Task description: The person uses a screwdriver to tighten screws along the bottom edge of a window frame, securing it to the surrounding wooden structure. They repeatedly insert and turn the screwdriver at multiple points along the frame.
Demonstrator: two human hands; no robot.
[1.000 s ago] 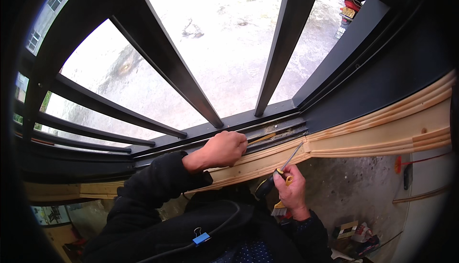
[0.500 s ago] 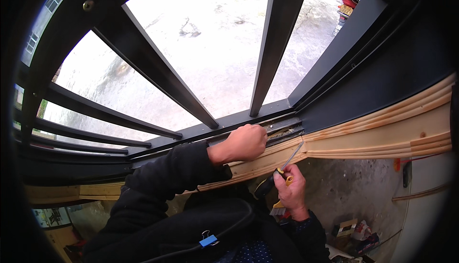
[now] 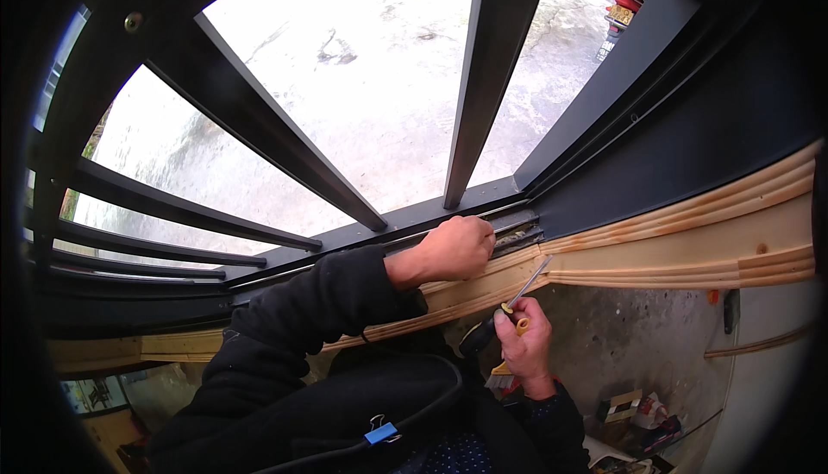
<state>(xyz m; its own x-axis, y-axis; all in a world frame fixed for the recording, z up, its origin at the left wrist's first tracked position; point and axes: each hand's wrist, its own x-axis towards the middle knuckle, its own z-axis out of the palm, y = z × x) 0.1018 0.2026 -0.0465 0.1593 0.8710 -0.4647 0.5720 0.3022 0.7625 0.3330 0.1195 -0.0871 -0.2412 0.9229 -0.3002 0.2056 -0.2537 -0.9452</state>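
My left hand (image 3: 453,250) is closed with its knuckles up, over the dark window track (image 3: 517,231) along the bottom of the frame. Its fingertips are hidden, so I cannot see what they hold. Lower and to the right, my right hand (image 3: 528,349) grips a screwdriver (image 3: 479,336) with a black and yellow handle. The metal shaft slants up to the right, its tip over the light wooden sill trim (image 3: 655,254). A small brush (image 3: 500,376) with a yellow handle and pale bristles is also held in that hand, bristles downward.
Dark metal bars (image 3: 500,77) rise beyond the track, with bright concrete ground (image 3: 362,69) outside. Grey debris lies in the track's right end. A blue binder clip (image 3: 380,432) sits on my dark clothing. Boxes and bags (image 3: 642,414) lie on the floor at lower right.
My left hand has moved a little to the right along the track, still closed. The right hand keeps the screwdriver and brush almost where they were. The view has shifted slightly.
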